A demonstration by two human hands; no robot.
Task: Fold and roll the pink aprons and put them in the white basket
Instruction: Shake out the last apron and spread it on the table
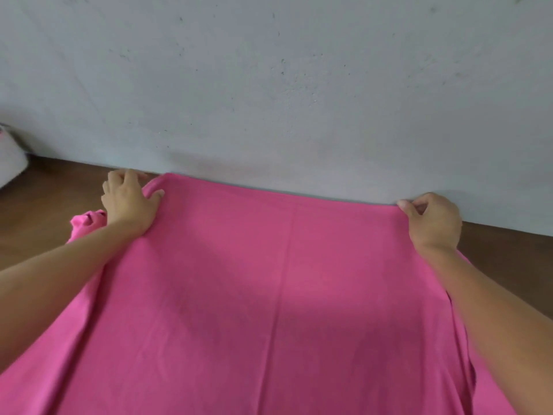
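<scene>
As the right hand (434,223) pinches the far right corner of the pink apron (284,295) between thumb and curled fingers, the left hand (128,202) closes on the far left corner, fingers wrapped over the edge and thumb lying on top of the cloth. Between the two grips the far hem runs taut and nearly straight along the foot of the grey wall (299,85). The apron lies spread across the brown table (45,205) and falls out of view toward the person. A faint centre crease (287,265) runs from the hem toward the camera. A bunched bit of pink fabric (86,220) sits just beside the left wrist, and whether it is a strap or a tucked side of the apron cannot be told. The step in hand looks like laying the cloth flat before the first fold. Doing it well likely means holding even tension at both corners, lowering the hem square to the wall, and freeing that bunched piece so it does not get folded inside. The crease offers a ready line for halving. A white shape (12,157) at the left edge of the frame may be the basket, but it is too cropped to say.
</scene>
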